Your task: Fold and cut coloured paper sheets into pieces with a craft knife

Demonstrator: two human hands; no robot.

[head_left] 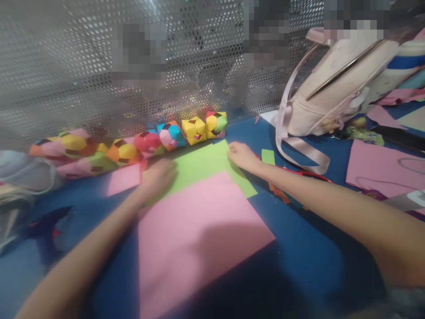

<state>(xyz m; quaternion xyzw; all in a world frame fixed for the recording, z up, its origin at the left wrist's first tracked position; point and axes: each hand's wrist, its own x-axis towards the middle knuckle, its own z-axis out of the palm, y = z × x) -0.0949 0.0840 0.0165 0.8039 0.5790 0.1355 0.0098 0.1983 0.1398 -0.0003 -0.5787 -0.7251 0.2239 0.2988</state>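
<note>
A light green sheet of paper (199,161) lies on the blue table, its near part under a large pink sheet of paper (199,239). At the green sheet's far right corner, my right hand (244,155) is closed with the fingers curled on the edge. My left hand (161,177) is blurred by motion. Its rounded, fist-like outline sits at the left side of the green sheet and looks closed on it. Beside this hand is a smaller pink piece of paper (124,179).
Colourful folded-paper cubes (194,130) line the perforated metal panel (206,84). A cream bag (318,97) with a loose strap stands at the back right. Paper strips and red-handled scissors (315,176) lie by my right forearm. A dark blue glue gun (46,230) is at the left.
</note>
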